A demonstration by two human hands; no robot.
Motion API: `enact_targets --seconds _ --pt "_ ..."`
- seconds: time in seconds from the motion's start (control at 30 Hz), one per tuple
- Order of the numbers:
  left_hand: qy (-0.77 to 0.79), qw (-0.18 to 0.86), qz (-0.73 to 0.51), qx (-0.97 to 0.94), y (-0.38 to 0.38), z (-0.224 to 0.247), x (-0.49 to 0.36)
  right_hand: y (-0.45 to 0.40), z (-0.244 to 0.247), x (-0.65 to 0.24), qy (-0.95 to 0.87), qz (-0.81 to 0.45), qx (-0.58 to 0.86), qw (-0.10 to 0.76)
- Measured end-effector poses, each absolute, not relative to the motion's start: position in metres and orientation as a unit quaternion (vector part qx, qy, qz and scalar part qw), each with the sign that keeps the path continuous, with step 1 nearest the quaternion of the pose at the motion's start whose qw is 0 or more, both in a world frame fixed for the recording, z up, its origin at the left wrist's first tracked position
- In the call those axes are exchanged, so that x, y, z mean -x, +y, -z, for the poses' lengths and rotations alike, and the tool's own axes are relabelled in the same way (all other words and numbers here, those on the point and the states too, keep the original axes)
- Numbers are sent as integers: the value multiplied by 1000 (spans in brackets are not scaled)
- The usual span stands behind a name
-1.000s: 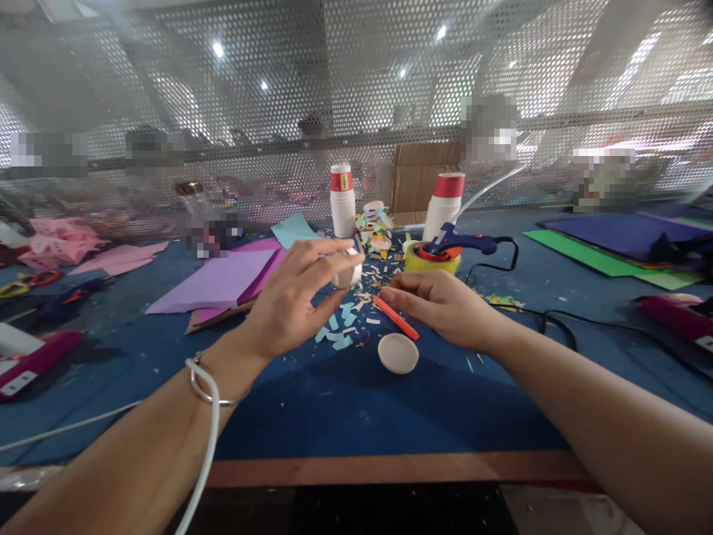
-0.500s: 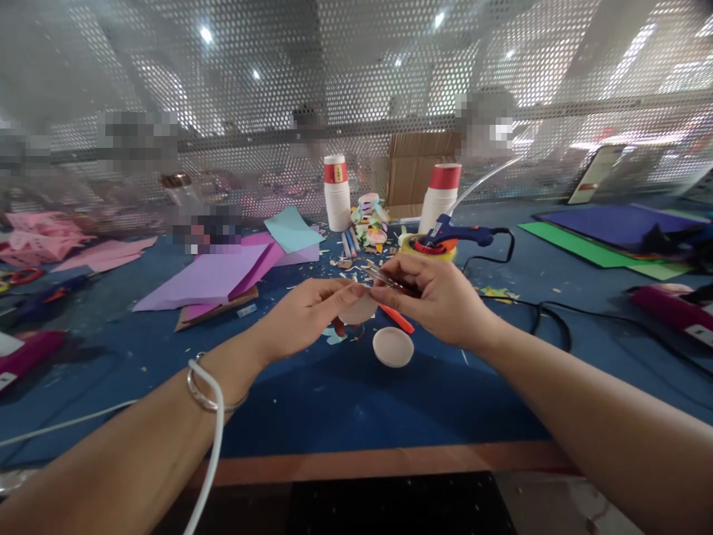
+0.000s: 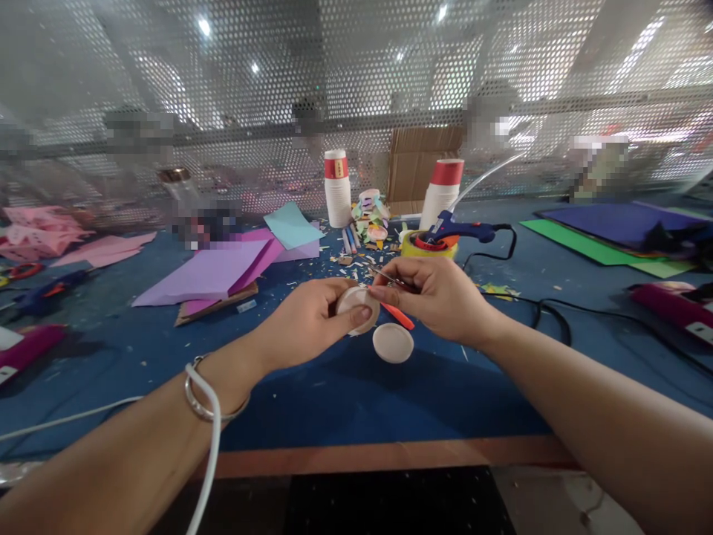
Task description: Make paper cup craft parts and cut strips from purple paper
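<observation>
My left hand pinches a round white paper cup bottom, its thumb across the face and the fingers behind. My right hand is closed round slim metal scissors, whose blades point left; their handles are mostly hidden. The right thumb and fingertip meet the disc's right edge. Below the hands, a second white cup bottom with a raised rim lies on the blue table. An orange-red slim object, partly covered by my right hand, lies just behind it.
Behind my hands stand two stacks of paper cups, left and right. A blue glue gun rests on yellow tape rolls. Purple paper lies left, green paper right. Paper scraps and a black cable spread about.
My left hand has turned the disc so its face shows more, with the thumb now laid over it. The scissors have shifted slightly; the cup bottom on the table stays put.
</observation>
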State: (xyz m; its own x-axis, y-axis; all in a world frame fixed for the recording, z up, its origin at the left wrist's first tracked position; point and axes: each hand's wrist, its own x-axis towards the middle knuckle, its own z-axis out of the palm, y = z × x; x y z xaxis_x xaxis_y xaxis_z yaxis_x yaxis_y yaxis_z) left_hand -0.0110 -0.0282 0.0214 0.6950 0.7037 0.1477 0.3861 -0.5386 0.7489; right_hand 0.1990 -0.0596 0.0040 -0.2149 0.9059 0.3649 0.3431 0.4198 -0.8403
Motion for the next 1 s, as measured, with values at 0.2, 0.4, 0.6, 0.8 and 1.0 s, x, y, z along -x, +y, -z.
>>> enact_targets --seconds 0.2,0.4,0.6,0.8,1.0 --pt "296 364 -206 -859 -28 -27 11 -57 -5 -204 -708 -375 424 422" --pt "289 393 -197 -851 -26 -27 11 -58 -8 -205 -700 -411 403 422" --pt "258 407 -190 -855 -22 -25 14 -60 -11 -203 -694 -446 376 423" --pt "247 398 -237 -851 -24 -23 14 -62 -13 -203 -704 -450 346 426" --pt "237 350 -266 -867 -26 -23 13 -61 -12 -201 -715 -437 325 438"
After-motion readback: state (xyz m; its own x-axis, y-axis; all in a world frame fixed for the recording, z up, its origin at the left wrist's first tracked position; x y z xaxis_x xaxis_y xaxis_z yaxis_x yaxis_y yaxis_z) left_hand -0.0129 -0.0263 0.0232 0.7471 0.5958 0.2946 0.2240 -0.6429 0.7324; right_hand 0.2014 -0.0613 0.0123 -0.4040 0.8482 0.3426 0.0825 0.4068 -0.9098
